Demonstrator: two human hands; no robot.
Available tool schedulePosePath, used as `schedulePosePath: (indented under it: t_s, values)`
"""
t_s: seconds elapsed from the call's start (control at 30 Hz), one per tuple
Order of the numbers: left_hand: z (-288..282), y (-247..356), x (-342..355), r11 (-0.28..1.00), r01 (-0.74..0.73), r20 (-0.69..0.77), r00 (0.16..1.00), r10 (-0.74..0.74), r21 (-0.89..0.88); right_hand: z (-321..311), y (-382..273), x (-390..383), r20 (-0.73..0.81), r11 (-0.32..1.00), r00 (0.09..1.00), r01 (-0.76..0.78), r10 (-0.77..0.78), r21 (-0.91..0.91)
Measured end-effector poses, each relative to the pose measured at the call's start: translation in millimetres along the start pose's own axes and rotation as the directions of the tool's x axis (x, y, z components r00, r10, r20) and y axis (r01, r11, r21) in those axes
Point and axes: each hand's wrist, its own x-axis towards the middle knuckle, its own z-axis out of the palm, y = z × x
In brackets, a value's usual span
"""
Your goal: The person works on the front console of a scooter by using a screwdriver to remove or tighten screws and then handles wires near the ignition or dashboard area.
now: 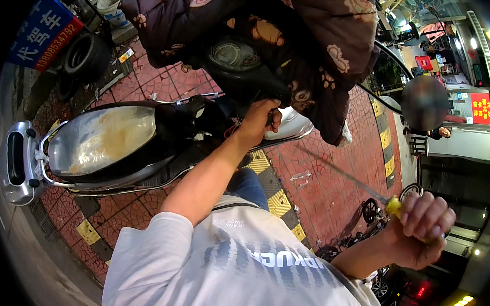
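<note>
My right hand (423, 223) is closed round the yellow handle of a long screwdriver (392, 205). Its thin shaft points up and left toward the scooter, and its tip is blurred. With curled fingers, my left hand (265, 117) is at the lower edge of the scooter's black dash panel (246, 82); what those fingers hold is hidden. A round speedometer (233, 55) is set in the panel. A dark brown quilted cover with a paw and bear pattern (336, 38) drapes over the handlebars. Behind my left arm stretches the scooter's worn seat (105, 139).
A silver rear box (19, 163) ends the scooter at left. Old tyres (86, 56) lie by a blue and red sign (43, 33). Yellow and black kerb strips (278, 203) cross the red paving (339, 195). At right, a person (426, 103) is near a lit shop.
</note>
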Motion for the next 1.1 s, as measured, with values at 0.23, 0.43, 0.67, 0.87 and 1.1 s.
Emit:
schedulePosePath:
  t_s: [0.23, 0.43, 0.67, 0.87, 1.1]
  values:
    - [-20.3, 0.1, 12.3, 0.997, 0.076, 0.182, 0.98, -0.074, -0.005, 23.6, -5.6, 20.5, -0.029, 0.998, 0.998, 0.051, -0.05, 0.04]
    - [-20.9, -7.8, 20.2, 1.0, -0.02, 0.248, 0.968, 0.019, 0.0, 31.9, -11.7, 34.2, -0.029, 0.998, 0.997, 0.07, -0.07, 0.008]
    - [-7.7, -24.7, 17.6, 0.982, -0.139, 0.076, 0.986, 0.15, -0.13, 61.0, 21.7, 35.6, 0.386, 0.999, 0.922, 0.044, -0.038, -0.006]
    - [-6.6, -34.3, 23.1, 0.974, -0.19, 0.073, 0.977, 0.2, -0.127, 76.0, 43.4, 41.2, 0.54, 0.999, 0.842, -0.001, -0.023, 0.045]
    - [-5.1, -38.2, 24.8, 0.964, -0.216, 0.105, 0.967, 0.234, -0.155, 107.8, 59.2, 34.1, 0.385, 0.979, 0.921, 0.134, -0.065, -0.154]
